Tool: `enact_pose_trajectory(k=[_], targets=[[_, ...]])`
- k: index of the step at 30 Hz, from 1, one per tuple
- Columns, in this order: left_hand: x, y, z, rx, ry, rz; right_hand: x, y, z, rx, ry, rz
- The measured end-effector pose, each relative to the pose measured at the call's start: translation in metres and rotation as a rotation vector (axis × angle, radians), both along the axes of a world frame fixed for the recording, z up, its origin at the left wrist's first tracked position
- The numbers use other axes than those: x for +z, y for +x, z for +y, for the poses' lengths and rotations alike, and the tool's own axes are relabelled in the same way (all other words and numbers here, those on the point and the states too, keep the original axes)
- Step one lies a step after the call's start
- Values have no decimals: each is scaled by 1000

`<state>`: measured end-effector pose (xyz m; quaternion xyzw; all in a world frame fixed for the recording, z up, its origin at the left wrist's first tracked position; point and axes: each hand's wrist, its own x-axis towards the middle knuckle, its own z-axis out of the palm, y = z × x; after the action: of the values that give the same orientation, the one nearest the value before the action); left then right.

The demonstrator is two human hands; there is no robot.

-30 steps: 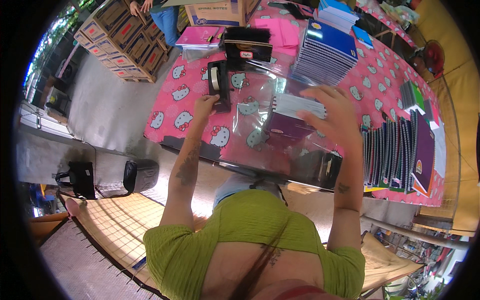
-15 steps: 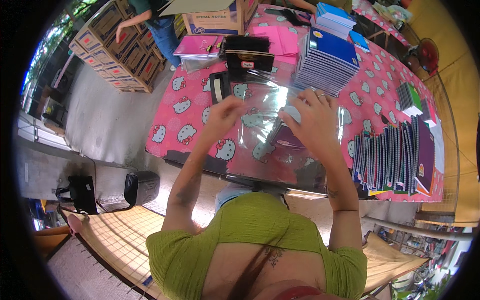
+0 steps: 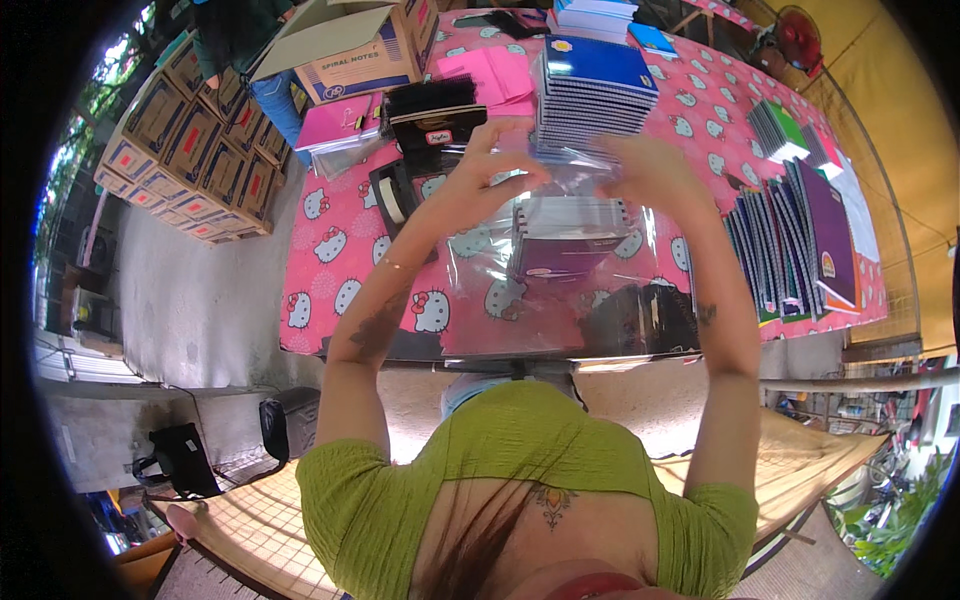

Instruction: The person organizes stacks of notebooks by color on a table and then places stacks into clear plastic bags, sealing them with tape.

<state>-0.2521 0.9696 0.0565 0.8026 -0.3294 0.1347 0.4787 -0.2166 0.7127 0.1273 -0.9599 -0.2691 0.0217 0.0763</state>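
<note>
Left hand [image 3: 480, 182], thumb and fingers partly spread, and right hand [image 3: 660, 175], blurred and bent inward, are raised at the far side of a purple-covered notebook bundle [image 3: 565, 258]; whether either one pinches the clear plastic film [image 3: 575, 178] showing between them cannot be determined. The bundle lies directly before the person, above the pink cat-print tablecloth [image 3: 320, 275], with film visible around it. Black tape dispenser [image 3: 391, 195] noted just beside the left wrist; stack of blue spiral notebooks [image 3: 595, 90] stands beyond both hands
</note>
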Motion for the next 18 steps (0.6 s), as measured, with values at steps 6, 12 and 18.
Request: enact_pose_trajectory(k=[6,12,18], targets=[[-25,8,-41,146,137,-210,8,-4,-36,80,421,-38],[-24,7,-53,225,156,-204,-33,-48,-52,399,369,-316],[-28,4,-52,223,109,-106,-97,-41,-78,156,961,21]])
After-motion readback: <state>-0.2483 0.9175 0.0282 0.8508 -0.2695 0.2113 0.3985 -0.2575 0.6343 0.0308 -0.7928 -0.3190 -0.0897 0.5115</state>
